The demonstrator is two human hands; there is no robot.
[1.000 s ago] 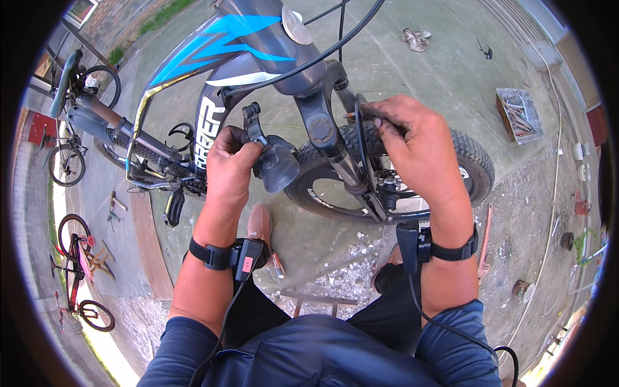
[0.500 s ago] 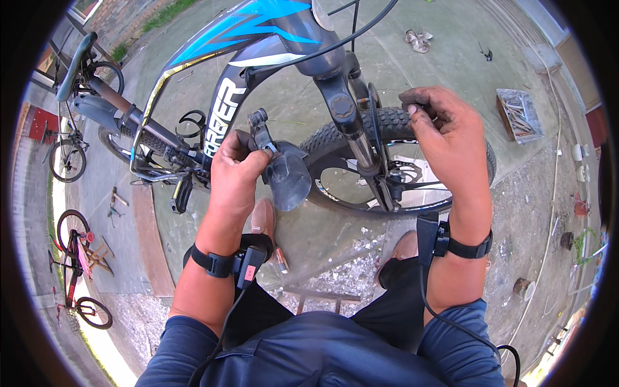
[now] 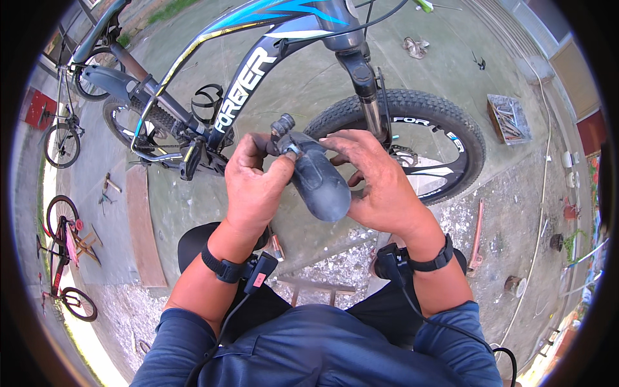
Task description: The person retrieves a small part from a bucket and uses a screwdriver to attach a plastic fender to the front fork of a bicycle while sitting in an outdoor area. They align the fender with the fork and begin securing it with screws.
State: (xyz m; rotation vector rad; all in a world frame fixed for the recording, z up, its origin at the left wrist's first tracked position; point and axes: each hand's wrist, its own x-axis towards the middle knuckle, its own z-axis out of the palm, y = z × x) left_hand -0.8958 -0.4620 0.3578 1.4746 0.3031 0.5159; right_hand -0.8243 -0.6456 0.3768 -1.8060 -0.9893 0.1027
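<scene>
My left hand grips a dark grey, scoop-shaped plastic part by its narrow upper end, thumb on top. A small round black clamp sticks up from that end. My right hand curls around the part's right side, its fingertips against it; some of its fingers are partly hidden. Both hands are in front of a blue, black and white mountain bike frame. Behind my right hand stands its front wheel, below the black suspension fork.
At the right lies a shallow box of tools. A red tool rests on the speckled ground nearby. To the left are a red bicycle, a hammer and a brown board. A crumpled cloth lies beyond the bike.
My right hand has come down and left, from empty air above the wheel to the scoop-shaped part. My left hand has carried the part right, and it is turned. The view has shifted.
</scene>
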